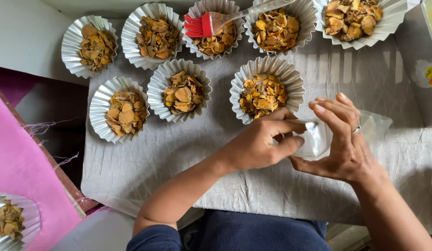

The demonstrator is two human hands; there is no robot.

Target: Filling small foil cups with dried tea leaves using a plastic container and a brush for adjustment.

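Both hands meet over the counter's [178,153] near edge, toward its right side. The left hand [260,142] pinches the rim of a small clear plastic bag [318,137] between thumb and fingers, while the right hand [344,139] grips its other side. A fluted foil cup of dried yellow chips [266,89] sits just behind them.
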